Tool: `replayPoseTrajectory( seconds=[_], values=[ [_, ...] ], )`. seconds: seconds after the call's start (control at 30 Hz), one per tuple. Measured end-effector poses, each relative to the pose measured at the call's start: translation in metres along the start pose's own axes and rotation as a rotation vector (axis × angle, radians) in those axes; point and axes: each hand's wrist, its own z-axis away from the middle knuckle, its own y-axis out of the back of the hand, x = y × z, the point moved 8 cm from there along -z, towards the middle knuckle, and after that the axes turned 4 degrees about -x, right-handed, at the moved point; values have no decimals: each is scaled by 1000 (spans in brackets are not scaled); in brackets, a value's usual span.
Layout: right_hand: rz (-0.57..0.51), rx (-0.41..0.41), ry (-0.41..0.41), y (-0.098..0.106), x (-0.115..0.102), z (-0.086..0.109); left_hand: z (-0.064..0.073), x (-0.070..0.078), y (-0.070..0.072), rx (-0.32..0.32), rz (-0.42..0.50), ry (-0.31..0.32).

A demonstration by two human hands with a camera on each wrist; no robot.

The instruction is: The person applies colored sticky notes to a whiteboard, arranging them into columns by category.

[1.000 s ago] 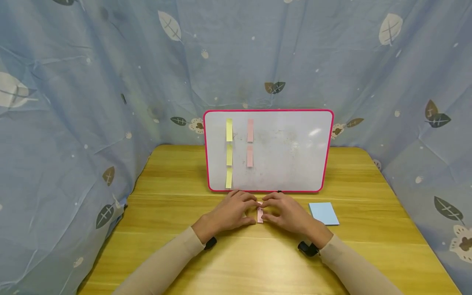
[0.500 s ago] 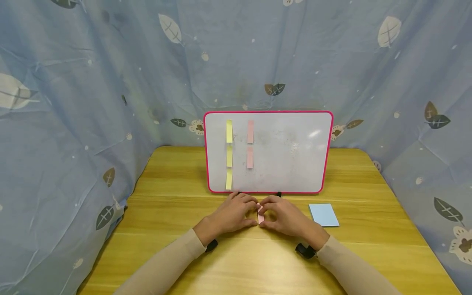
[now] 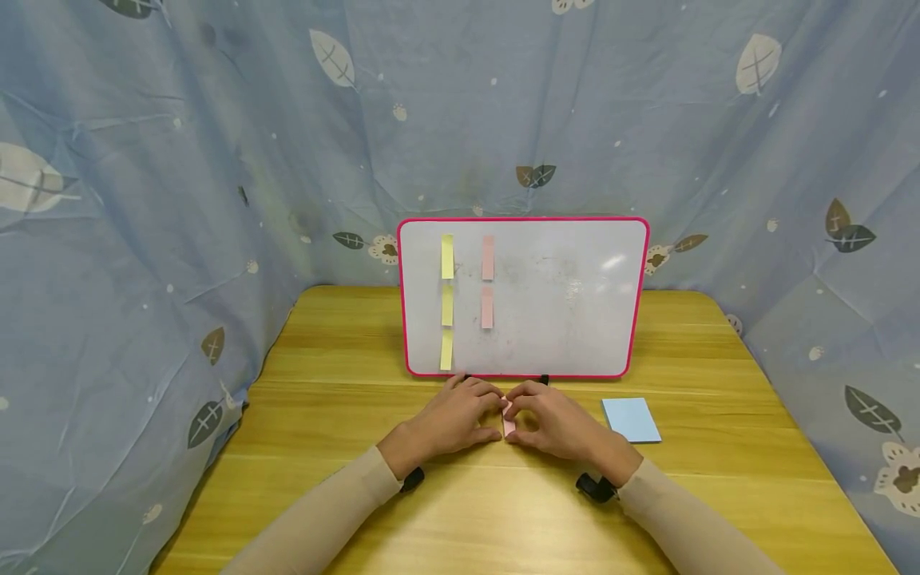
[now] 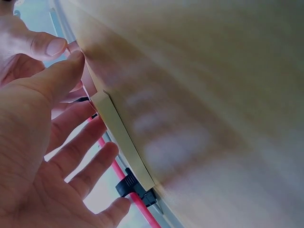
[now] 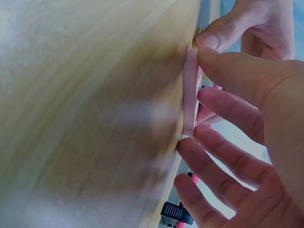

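Note:
A narrow pink sticky note pad (image 3: 509, 426) lies on the table between the two hands. My left hand (image 3: 451, 417) grips its left side, thumb at the near end and fingers toward the far end. From the right, my right hand (image 3: 564, 422) pinches the same pad; in the right wrist view its thumb and fingers sit along the pink edge (image 5: 190, 95). The thumbs nearly meet at the near end. Beneath the left fingers, a yellow sticky note pad (image 4: 124, 140) shows in the left wrist view, hidden by that hand in the head view.
Behind the hands stands a whiteboard (image 3: 568, 319) with a pink frame and black feet (image 3: 544, 379). Three yellow strips (image 3: 447, 306) and two pink strips (image 3: 488, 307) hang on its left part. A square blue note pad (image 3: 631, 419) lies right of the right hand.
The right hand has shifted slightly left and its fingers have closed in on the pink pad. The left hand has barely moved, and its thumb is nearer the pad.

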Motion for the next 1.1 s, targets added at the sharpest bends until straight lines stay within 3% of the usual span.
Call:
replayPoseTrajectory(
  seconds=[0.57, 1.1],
  values=[
    [-41, -1, -3, 3, 1, 0, -3, -2, -2, 30, 25, 8],
    [-115, 63, -47, 3, 5, -5, -6, 3, 2, 90, 68, 92]
  ],
)
